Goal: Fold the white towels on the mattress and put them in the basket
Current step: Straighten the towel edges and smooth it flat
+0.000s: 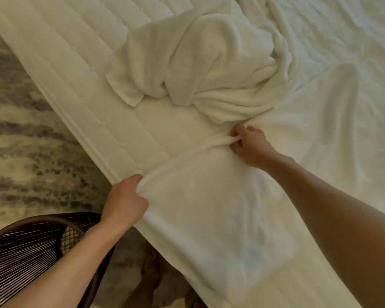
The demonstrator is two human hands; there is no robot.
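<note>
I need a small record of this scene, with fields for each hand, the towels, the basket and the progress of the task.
left hand: grips a corner of the flat towel at the mattress edge
right hand: grips a bunched edge of the same towel, farther in
crumpled towel: heap beyond the right hand, unfolded
basket: dark, beside the mattress, below the left forearm; no towel visible inside
progress: no folded towel visible
</note>
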